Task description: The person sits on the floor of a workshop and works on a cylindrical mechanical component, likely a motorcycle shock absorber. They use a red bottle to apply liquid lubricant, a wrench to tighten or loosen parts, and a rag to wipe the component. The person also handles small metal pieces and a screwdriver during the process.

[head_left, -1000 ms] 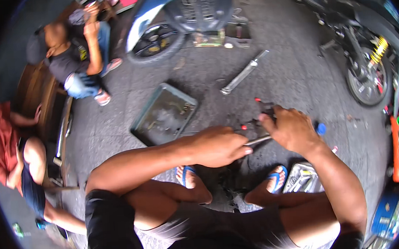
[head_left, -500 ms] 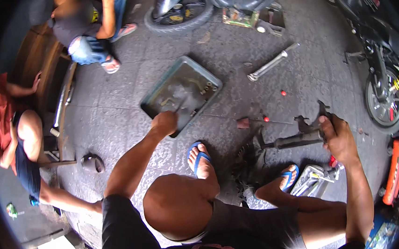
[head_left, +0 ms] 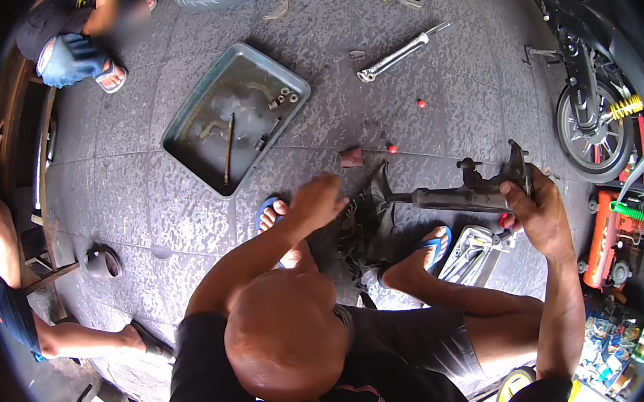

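Note:
My right hand (head_left: 539,214) is closed around the bracket end of a dark motorcycle fork leg (head_left: 458,196), which lies roughly level and points left. My left hand (head_left: 318,203) is in the air over my left foot, fingers loosely apart and partly blurred, with nothing visible in it. Beside it hangs a black rag (head_left: 372,216) between my feet. Ahead to the left lies a shallow dark tray (head_left: 171,128) with murky liquid. A thin brush-like stick (head_left: 229,149), small metal rings (head_left: 285,98) and a short dark part (head_left: 265,136) rest in it.
A silver fork tube (head_left: 402,52) lies ahead on the floor. Nearer are a reddish-brown scrap (head_left: 351,158) and small red balls (head_left: 393,149). Motorcycle parts (head_left: 468,254) sit by my right foot. A motorcycle (head_left: 587,104) and an orange jack-like tool (head_left: 601,239) stand right. Two people sit left.
My left hand has let go of the stick in the tray and moved right, toward the rag. My right hand keeps hold of the fork leg. The view has shifted.

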